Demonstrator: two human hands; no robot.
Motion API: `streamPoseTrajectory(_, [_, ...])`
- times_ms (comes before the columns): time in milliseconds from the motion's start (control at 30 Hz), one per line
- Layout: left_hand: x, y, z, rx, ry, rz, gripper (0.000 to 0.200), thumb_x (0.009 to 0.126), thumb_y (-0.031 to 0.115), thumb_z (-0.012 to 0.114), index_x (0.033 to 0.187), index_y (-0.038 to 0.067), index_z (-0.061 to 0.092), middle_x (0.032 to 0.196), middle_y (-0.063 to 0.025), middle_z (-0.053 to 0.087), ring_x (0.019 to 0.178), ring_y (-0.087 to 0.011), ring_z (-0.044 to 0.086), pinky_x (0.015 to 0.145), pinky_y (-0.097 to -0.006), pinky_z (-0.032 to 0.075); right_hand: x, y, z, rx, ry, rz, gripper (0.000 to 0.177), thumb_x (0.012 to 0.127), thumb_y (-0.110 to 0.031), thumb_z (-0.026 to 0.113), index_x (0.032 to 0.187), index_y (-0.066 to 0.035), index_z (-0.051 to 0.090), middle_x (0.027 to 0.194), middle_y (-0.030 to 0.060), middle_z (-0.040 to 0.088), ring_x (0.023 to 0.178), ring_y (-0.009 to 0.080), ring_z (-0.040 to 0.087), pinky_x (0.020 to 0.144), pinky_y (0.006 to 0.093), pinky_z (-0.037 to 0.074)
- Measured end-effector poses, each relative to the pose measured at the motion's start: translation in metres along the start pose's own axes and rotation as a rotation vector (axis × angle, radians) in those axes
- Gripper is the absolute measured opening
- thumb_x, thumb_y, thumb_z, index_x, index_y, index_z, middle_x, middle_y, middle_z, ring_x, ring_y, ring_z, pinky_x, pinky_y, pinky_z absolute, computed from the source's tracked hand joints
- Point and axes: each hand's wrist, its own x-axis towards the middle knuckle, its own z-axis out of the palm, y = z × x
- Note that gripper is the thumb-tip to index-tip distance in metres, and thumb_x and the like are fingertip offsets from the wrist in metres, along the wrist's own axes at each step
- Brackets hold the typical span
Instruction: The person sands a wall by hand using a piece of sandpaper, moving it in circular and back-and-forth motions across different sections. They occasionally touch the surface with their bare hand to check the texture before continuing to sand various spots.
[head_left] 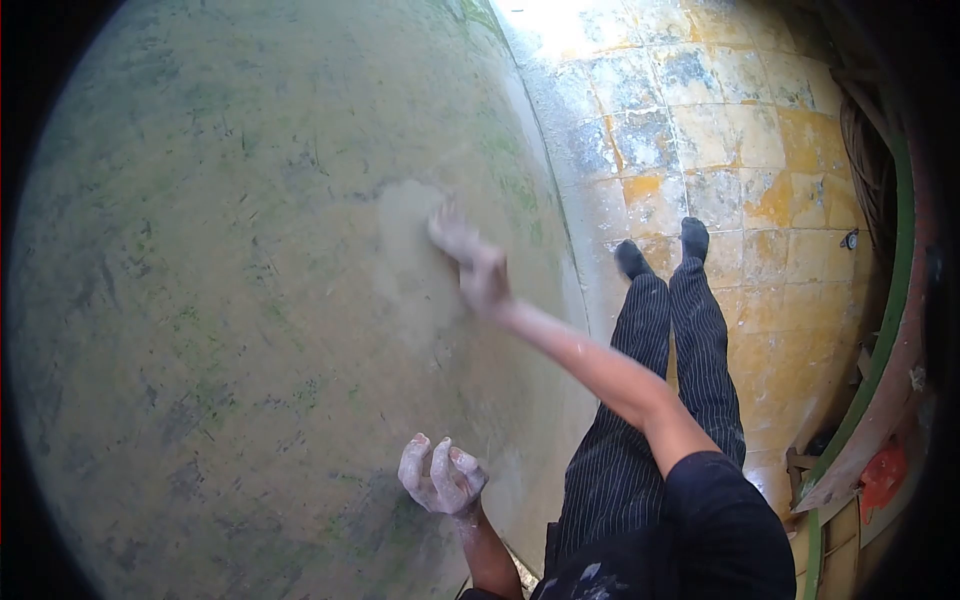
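A wall (250, 300) with a grey-green, blotchy surface fills the left side of the view. My right hand (465, 250), dusted with pale powder, is at the wall over a lighter smeared patch (405, 225). Its fingers are smeared by motion, so whether anything lies under them cannot be made out. Lower down, my left hand (443, 478) hovers in front of the wall, coated in whitish dust. Its fingers are bent and apart, and no object shows between them.
Worn yellow and grey floor tiles (790, 250) run along the wall's foot, beneath my dark socks (694, 238). Along the right stand a curved green-edged board (893, 300), a coil of cable (868, 160) and a red plastic item (882, 475). A small round object (850, 240) lies on the tiles.
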Motion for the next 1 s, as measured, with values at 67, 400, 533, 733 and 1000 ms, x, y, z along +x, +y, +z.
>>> streamPoseTrajectory(67, [0.002,0.0,0.0,0.008,-0.008,0.016,0.011,0.083,0.001,0.054,0.088,0.0,0.064,0.109,-0.016,0.054,0.097,-0.0295,0.06,0.068,-0.0347,0.056,-0.06,-0.04,-0.001,0.211,-0.097,-0.101,0.052,0.085,0.013,0.042,0.133,0.003,0.059,0.144,0.0187,0.052,0.14,0.0303,0.042,0.117,0.0429,0.031])
streamPoseTrajectory(400, [-0.005,0.0,0.001,0.005,0.01,-0.048,0.011,0.083,0.006,0.057,0.088,0.002,0.066,0.105,-0.0129,0.057,0.095,-0.029,0.062,0.078,-0.0407,0.055,-0.012,0.0,-0.004,0.055,-0.002,0.152,0.062,0.074,0.021,0.041,0.129,0.001,0.063,0.143,0.0161,0.053,0.137,0.0271,0.046,0.116,0.0371,0.032])
streamPoseTrajectory(533, [0.001,0.0,-0.001,0.02,-0.019,0.012,0.011,0.083,0.001,0.055,0.088,-0.001,0.064,0.111,-0.0174,0.055,0.098,-0.0294,0.061,0.068,-0.0333,0.056,-0.063,-0.062,0.004,0.08,-0.004,0.164,0.059,0.078,0.022,0.042,0.129,0.001,0.063,0.14,0.0194,0.056,0.137,0.0284,0.047,0.117,0.0408,0.029])
streamPoseTrajectory(733, [0.001,-0.002,-0.002,0.007,-0.032,0.036,0.011,0.083,0.001,0.055,0.088,0.0,0.064,0.112,-0.0181,0.056,0.098,-0.0295,0.06,0.067,-0.0335,0.053,-0.088,-0.053,0.007,0.161,0.006,0.187,0.055,0.081,0.021,0.043,0.129,0.003,0.062,0.138,0.0202,0.057,0.137,0.0289,0.047,0.118,0.0425,0.028])
streamPoseTrajectory(1000, [0.002,0.0,0.001,0.017,-0.01,0.03,0.013,0.083,0.0,0.054,0.09,0.0,0.065,0.11,-0.0169,0.056,0.098,-0.0297,0.059,0.065,-0.0337,0.053,-0.02,0.003,-0.003,0.041,0.133,0.323,0.052,0.083,0.014,0.043,0.127,-0.003,0.065,0.137,0.0181,0.057,0.135,0.0302,0.048,0.116,0.0372,0.033])
